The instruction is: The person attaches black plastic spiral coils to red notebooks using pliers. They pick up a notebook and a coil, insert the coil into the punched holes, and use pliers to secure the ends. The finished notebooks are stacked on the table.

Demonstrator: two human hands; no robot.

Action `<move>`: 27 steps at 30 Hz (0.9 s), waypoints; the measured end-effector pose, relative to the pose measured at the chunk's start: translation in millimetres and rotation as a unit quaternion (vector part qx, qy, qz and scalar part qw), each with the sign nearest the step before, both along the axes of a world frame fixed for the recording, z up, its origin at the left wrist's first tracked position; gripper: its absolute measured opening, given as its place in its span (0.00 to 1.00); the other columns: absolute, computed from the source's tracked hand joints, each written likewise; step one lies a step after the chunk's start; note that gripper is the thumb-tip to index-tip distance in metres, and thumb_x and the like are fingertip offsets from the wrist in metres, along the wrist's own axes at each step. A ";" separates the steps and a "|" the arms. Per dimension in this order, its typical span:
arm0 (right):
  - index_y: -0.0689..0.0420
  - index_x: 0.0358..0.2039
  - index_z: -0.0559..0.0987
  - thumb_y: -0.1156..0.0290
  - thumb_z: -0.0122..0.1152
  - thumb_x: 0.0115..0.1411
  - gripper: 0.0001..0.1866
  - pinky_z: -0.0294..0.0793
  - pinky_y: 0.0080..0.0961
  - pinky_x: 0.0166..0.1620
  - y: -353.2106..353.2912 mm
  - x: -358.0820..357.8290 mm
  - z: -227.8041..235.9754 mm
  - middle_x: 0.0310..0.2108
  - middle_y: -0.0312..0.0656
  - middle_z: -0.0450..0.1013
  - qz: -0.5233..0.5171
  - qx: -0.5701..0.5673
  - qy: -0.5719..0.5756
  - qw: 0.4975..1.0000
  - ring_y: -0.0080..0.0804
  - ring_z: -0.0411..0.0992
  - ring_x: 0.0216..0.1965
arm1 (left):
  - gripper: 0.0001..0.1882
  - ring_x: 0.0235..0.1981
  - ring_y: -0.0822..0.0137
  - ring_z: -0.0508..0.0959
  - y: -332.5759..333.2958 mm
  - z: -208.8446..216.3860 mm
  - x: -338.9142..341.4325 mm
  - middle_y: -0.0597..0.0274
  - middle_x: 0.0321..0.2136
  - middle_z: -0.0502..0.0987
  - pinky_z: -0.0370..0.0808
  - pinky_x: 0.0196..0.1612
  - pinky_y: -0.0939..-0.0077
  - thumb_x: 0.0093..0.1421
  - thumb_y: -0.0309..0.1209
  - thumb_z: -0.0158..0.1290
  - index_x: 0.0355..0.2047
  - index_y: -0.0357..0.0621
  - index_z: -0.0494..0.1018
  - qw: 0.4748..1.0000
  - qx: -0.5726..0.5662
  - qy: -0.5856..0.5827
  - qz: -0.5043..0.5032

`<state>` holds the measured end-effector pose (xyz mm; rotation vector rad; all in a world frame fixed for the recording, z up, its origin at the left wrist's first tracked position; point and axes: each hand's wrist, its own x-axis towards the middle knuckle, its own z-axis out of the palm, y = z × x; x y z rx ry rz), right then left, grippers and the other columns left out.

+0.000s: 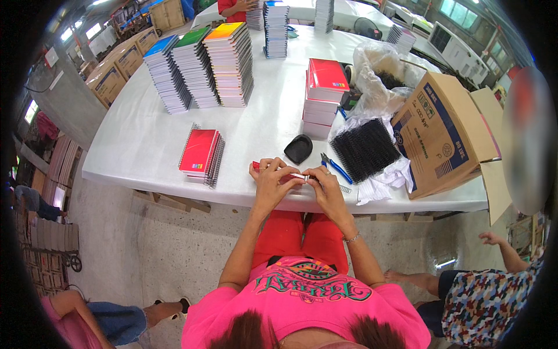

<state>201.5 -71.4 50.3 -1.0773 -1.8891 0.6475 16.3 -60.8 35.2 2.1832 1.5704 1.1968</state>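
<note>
At the table's near edge, my left hand (272,181) is closed round a red-covered notebook (255,166), which I see nearly edge-on. My right hand (326,187) pinches at the notebook's right end, where a bit of wire coil seems to sit between the fingertips; the fingers hide most of it. Just beyond my hands lies a black shallow dish (299,149). Blue-handled pliers (338,169) rest right of it, with a loose spiral coil (346,189) beside my right hand. To the left, a small pile of red spiral notebooks (200,152) lies on the white table (139,139).
Tall stacks of blue (167,74), green (197,68) and orange notebooks (232,65) stand far left. Ahead rises a stack of red books (324,96). Black coils (366,150) and an open cardboard box (439,139) fill the right. People (488,302) are on both sides.
</note>
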 end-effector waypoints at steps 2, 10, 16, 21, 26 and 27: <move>0.60 0.42 0.77 0.76 0.55 0.62 0.09 0.65 0.38 0.43 -0.1 1.6 1.1 0.35 0.49 0.72 0.004 0.010 -0.045 0.999 0.48 0.71 0.39 | 0.14 0.46 0.65 0.68 0.6 -2.3 -0.1 0.73 0.33 0.74 0.46 0.58 0.42 0.48 0.48 0.66 0.32 0.58 0.84 1.000 0.007 -0.001 0.002; 0.63 0.43 0.74 0.76 0.55 0.63 0.09 0.69 0.41 0.41 -1.6 -2.6 8.4 0.35 0.52 0.73 -0.009 -0.011 0.021 1.000 0.54 0.72 0.39 | 0.13 0.46 0.65 0.68 -2.5 4.6 3.3 0.75 0.33 0.74 0.47 0.56 0.45 0.52 0.46 0.63 0.37 0.65 0.84 1.000 0.011 0.015 0.017; 0.65 0.42 0.73 0.76 0.57 0.62 0.10 0.69 0.42 0.41 1.3 -7.5 14.3 0.36 0.54 0.72 -0.030 0.021 -0.008 0.999 0.55 0.72 0.38 | 0.14 0.46 0.65 0.67 -2.6 3.8 4.1 0.74 0.33 0.73 0.47 0.57 0.47 0.53 0.45 0.62 0.42 0.67 0.83 0.999 0.012 0.019 0.024; 0.63 0.41 0.74 0.75 0.56 0.62 0.08 0.68 0.41 0.41 6.4 -6.5 8.6 0.37 0.52 0.73 -0.030 0.036 -0.033 0.998 0.53 0.71 0.38 | 0.16 0.46 0.64 0.67 -2.7 4.8 6.1 0.74 0.34 0.73 0.48 0.56 0.47 0.54 0.44 0.62 0.44 0.68 0.82 0.999 0.016 0.021 0.027; 0.62 0.39 0.76 0.76 0.58 0.61 0.07 0.69 0.38 0.40 8.6 -8.0 7.1 0.36 0.49 0.73 -0.045 0.086 -0.050 0.994 0.49 0.71 0.37 | 0.16 0.48 0.65 0.68 -1.3 3.8 6.3 0.74 0.35 0.73 0.47 0.56 0.34 0.55 0.45 0.61 0.45 0.69 0.81 1.000 0.005 0.021 0.022; 0.62 0.39 0.76 0.76 0.58 0.60 0.07 0.68 0.38 0.40 8.9 -8.1 8.4 0.35 0.49 0.72 -0.049 0.087 -0.065 0.993 0.49 0.71 0.37 | 0.16 0.47 0.64 0.68 -1.7 4.1 6.5 0.74 0.35 0.73 0.48 0.56 0.38 0.55 0.45 0.61 0.45 0.69 0.81 0.999 0.006 0.025 0.025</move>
